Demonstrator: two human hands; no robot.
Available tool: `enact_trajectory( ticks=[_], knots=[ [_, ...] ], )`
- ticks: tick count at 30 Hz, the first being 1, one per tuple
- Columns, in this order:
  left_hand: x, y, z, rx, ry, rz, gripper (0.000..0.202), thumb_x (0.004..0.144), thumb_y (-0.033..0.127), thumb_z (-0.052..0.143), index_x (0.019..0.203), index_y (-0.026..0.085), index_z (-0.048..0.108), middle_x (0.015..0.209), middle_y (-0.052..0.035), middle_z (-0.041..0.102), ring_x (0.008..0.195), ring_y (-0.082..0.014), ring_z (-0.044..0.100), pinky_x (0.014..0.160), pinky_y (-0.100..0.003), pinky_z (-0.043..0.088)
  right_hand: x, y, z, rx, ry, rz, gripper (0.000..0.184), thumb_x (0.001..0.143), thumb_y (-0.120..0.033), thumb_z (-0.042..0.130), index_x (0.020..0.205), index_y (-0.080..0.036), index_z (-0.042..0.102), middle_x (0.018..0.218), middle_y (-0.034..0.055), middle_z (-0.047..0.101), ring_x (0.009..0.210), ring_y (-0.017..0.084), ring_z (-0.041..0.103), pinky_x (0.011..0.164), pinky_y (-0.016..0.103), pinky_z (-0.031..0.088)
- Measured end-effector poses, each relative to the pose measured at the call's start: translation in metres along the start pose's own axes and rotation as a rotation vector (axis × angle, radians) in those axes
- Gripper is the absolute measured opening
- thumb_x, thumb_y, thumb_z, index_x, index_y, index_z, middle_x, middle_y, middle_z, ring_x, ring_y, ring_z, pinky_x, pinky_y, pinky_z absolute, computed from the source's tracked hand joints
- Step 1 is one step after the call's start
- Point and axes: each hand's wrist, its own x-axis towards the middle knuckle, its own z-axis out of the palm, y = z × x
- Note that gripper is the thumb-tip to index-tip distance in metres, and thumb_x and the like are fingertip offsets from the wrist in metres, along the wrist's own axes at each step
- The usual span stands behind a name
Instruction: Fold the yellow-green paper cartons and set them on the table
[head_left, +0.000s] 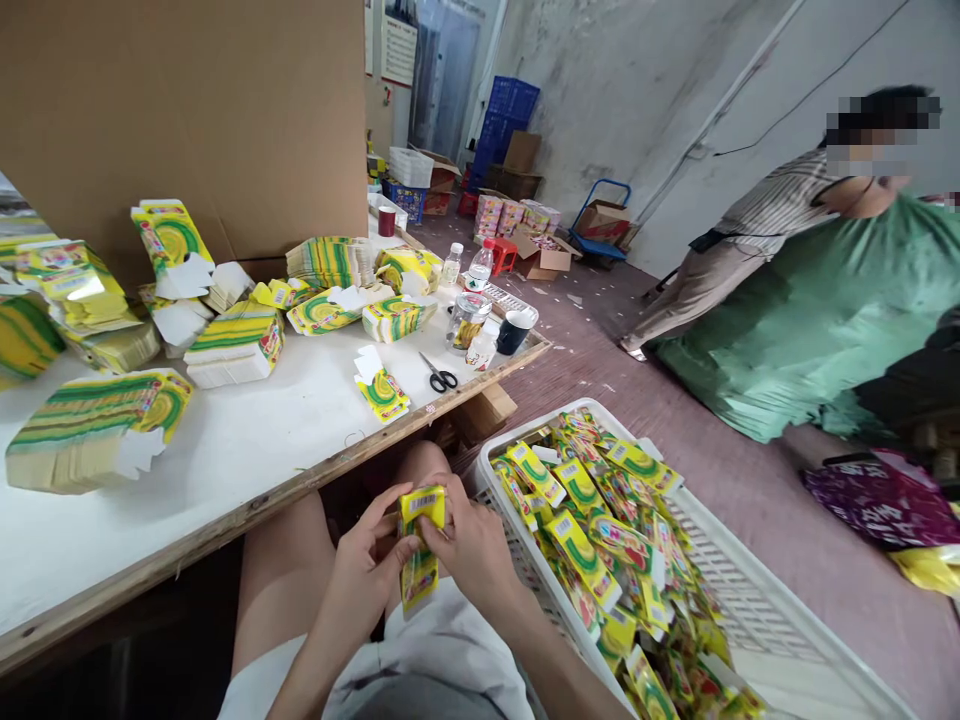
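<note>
Above my lap, a small yellow and green carton (pixel 420 578) with a barcode at its top end is gripped from both sides. My left hand (pixel 369 560) pinches its left edge, thumb across the front. My right hand (pixel 472 540) holds the upper right part, its thumb pressed on the printed face. Fingers behind the carton are hidden. Right of my knees stands a white plastic basket (pixel 739 560) heaped with similar cartons (pixel 577 555) and colourful small packets. One flat carton (pixel 381 390) with white flaps lies near the table edge.
Stacks of flattened cartons (pixel 97 425) cover much of the white table (pixel 315 400). Black-handled scissors (pixel 441 376), a glass jar (pixel 469 320) and a dark mug (pixel 514 332) stand or lie at its right end. Beyond the basket, a person (pixel 780 205) stands by a large green sack (pixel 817 320).
</note>
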Motion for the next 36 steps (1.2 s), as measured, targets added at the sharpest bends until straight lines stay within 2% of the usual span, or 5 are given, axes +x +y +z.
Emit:
enact_trajectory(
  ticks=[8, 12, 16, 23, 36],
  knots=[
    [-0.001, 0.003, 0.000, -0.072, -0.005, -0.028, 0.044, 0.073, 0.029, 0.076, 0.114, 0.022, 0.061, 0.096, -0.0070, 0.079, 0.084, -0.0243, 0.073, 0.069, -0.029, 0.058, 0.004, 0.018, 0.002, 0.627, 0.025, -0.062, 0.019, 0.090, -0.035, 0.056, 0.098, -0.020, 0.064, 0.093, 0.0044, 0.067, 0.072, 0.015, 0.063, 0.065, 0.026, 0.051],
    [-0.001, -0.004, 0.009, -0.075, -0.045, -0.023, 0.042, 0.073, 0.029, 0.075, 0.112, 0.022, 0.061, 0.105, -0.0092, 0.076, 0.097, -0.0273, 0.072, 0.076, -0.031, 0.058, 0.001, 0.018, -0.003, 0.537, 0.035, -0.064, 0.012, 0.088, -0.033, 0.060, 0.084, -0.022, 0.060, 0.084, 0.0025, 0.069, 0.076, 0.018, 0.068, 0.066, 0.029, 0.056],
    [0.005, -0.020, 0.003, -0.026, -0.090, -0.021, 0.056, 0.078, 0.032, 0.072, 0.130, 0.024, 0.052, 0.120, -0.0122, 0.070, 0.115, -0.0282, 0.064, 0.100, -0.040, 0.050, -0.001, 0.055, -0.063, 0.276, 0.104, 0.009, 0.012, 0.088, -0.021, 0.056, 0.085, -0.023, 0.067, 0.084, 0.0048, 0.073, 0.078, 0.020, 0.068, 0.072, 0.031, 0.053],
    [0.014, -0.037, -0.005, 0.057, -0.096, -0.046, 0.050, 0.081, 0.039, 0.069, 0.125, 0.020, 0.056, 0.122, -0.0157, 0.068, 0.118, -0.0290, 0.062, 0.103, -0.044, 0.047, 0.006, 0.190, -0.183, -0.157, 0.224, 0.299, 0.023, 0.081, -0.007, 0.051, 0.072, -0.018, 0.069, 0.079, 0.0077, 0.071, 0.081, 0.022, 0.064, 0.075, 0.034, 0.045],
    [0.014, -0.045, -0.010, 0.149, -0.046, -0.063, 0.054, 0.080, 0.046, 0.065, 0.124, 0.017, 0.054, 0.116, -0.0174, 0.069, 0.111, -0.0292, 0.065, 0.098, -0.045, 0.051, -0.004, 0.266, -0.138, -0.303, 0.016, 0.591, 0.026, 0.094, -0.031, 0.058, 0.116, -0.017, 0.060, 0.116, 0.0072, 0.063, 0.096, 0.020, 0.064, 0.082, 0.039, 0.055]
  ],
)
